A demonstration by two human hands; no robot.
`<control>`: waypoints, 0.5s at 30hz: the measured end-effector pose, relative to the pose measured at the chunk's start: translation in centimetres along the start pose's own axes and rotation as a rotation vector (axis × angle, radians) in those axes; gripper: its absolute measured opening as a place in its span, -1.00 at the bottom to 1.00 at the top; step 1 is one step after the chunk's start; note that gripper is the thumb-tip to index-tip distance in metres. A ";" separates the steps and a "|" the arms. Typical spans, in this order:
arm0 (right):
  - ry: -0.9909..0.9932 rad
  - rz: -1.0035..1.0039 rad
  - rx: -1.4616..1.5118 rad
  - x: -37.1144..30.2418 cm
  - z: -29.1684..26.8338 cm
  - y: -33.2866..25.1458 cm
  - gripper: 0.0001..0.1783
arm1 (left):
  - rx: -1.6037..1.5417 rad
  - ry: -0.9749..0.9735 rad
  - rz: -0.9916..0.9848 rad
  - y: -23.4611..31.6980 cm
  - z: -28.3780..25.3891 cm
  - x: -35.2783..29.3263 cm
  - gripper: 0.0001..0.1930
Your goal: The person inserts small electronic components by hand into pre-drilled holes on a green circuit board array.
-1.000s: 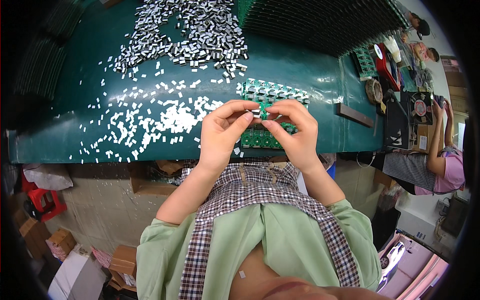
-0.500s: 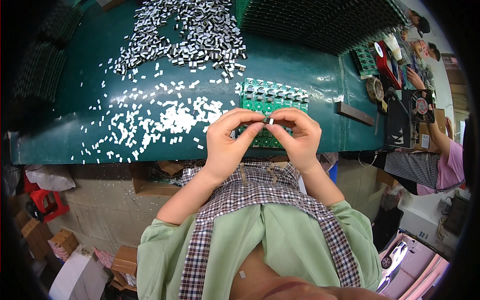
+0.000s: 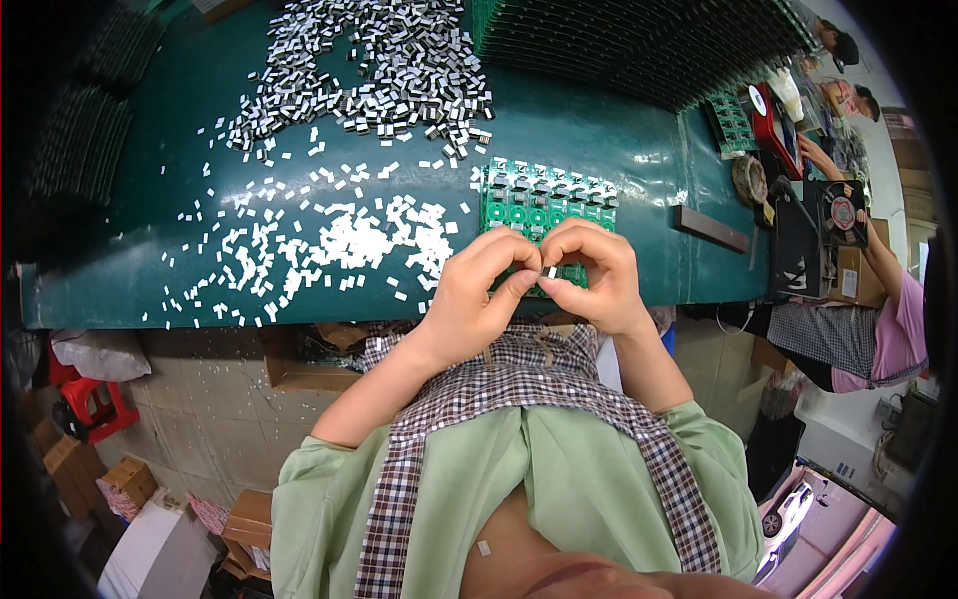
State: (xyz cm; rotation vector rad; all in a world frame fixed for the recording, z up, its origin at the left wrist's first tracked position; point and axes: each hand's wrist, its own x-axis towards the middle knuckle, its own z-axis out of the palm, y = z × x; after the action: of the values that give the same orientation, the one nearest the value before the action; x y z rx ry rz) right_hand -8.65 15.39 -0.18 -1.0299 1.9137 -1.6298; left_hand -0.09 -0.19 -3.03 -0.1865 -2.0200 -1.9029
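A small block with a white face and dark side [image 3: 551,272] is pinched between my fingertips, close to the table's front edge. My left hand [image 3: 481,290] is closed, its thumb and forefinger meeting at the block's left side. Opposite it, my right hand [image 3: 599,280] grips the same piece between thumb and curled fingers. Both hands hide the lower part of a green circuit board panel [image 3: 496,213], which lies just beyond them with rows of small parts and round shapes on it.
Loose white tabs [image 3: 349,240] lie scattered to the left. Behind them spreads a heap of black-and-white blocks [image 3: 369,90]. Tall stacks of boards [image 3: 639,45] stand at the back; a dark bar [image 3: 711,229] lies right. At far right, another person's arm [image 3: 882,265] reaches past a fan [image 3: 844,212].
Both hands have come down nearer to me, with the fingers curling more tightly round the small block. At far right, the other person's arm has shifted.
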 end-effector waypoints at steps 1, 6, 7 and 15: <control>-0.001 0.000 0.001 0.0 0.0 0.0 -0.80 | 0.046 0.034 0.020 0.0 0.0 -0.1 -0.94; 0.318 -0.168 -0.401 -0.5 0.9 0.1 -0.79 | 0.019 0.149 -0.110 0.5 0.4 0.2 -0.85; 0.318 -0.167 -0.401 -0.5 0.8 0.2 -0.79 | 0.019 0.148 -0.111 0.3 0.3 0.2 -0.85; 0.274 -0.110 -0.333 -0.8 0.3 0.7 -0.79 | 0.184 0.068 0.005 -0.5 0.1 0.9 -0.89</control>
State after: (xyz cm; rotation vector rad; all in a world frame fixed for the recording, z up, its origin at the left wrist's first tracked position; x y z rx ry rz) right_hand -8.12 15.86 -1.04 -1.0996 2.4117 -1.6143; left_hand -1.09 -0.28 -3.19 -0.0784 -2.1319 -1.6846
